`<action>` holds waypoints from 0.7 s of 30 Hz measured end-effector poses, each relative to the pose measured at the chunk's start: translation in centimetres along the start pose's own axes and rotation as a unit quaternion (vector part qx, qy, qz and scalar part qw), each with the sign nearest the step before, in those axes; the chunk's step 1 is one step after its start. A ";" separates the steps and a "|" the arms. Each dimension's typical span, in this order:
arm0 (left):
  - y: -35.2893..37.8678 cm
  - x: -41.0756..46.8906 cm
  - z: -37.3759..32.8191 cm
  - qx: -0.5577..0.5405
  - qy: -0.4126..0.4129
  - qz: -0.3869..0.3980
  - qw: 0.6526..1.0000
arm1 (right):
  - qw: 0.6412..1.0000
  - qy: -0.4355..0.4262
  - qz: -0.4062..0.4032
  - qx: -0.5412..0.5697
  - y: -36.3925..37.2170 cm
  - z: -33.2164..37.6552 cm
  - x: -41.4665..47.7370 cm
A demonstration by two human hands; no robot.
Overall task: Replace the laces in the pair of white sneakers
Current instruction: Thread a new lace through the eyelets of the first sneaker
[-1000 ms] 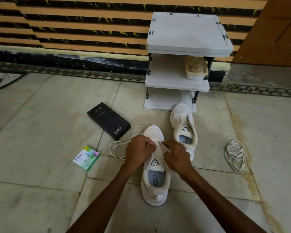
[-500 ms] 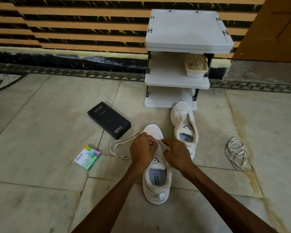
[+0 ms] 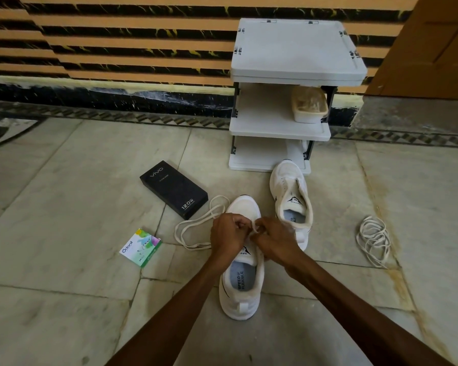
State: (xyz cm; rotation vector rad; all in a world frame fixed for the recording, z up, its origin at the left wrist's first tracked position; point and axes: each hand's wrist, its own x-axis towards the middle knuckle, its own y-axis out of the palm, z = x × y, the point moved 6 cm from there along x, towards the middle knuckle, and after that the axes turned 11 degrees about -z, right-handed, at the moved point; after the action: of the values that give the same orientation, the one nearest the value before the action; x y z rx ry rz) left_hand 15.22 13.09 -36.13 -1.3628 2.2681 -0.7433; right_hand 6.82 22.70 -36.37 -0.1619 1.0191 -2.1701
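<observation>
Left hand (image 3: 229, 235) and right hand (image 3: 273, 240) both pinch the lace (image 3: 193, 228) (cream-coloured) over the near sneaker (image 3: 242, 286).

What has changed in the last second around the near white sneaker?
The left hand and right hand have drawn together over the near white sneaker. The stretch of cream flat lace that was taut between them is now a small slack loop. Both still pinch it. The lace's loops on the floor, far white sneaker, coiled spare lace, black box and green packet are unmoved.
</observation>
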 end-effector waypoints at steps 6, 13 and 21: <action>1.4 -0.1 0.9 -0.067 -0.135 0.075 0.986 | 0.982 -0.095 -0.059 -0.153 -1.3 1.2 0.9; 2.1 -0.5 1.5 -0.156 -0.232 0.131 0.951 | 0.977 -0.082 -0.114 -0.161 -1.4 1.7 2.1; 1.5 -0.3 1.9 -0.130 -0.199 0.175 0.956 | 0.965 -0.149 -0.188 -0.103 -6.3 6.0 1.7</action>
State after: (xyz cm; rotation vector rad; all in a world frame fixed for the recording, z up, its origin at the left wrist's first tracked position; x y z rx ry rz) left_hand 15.40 13.45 -38.52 -1.0495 2.2313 -0.0459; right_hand 4.45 20.53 -28.11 -0.8135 1.1009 -2.2710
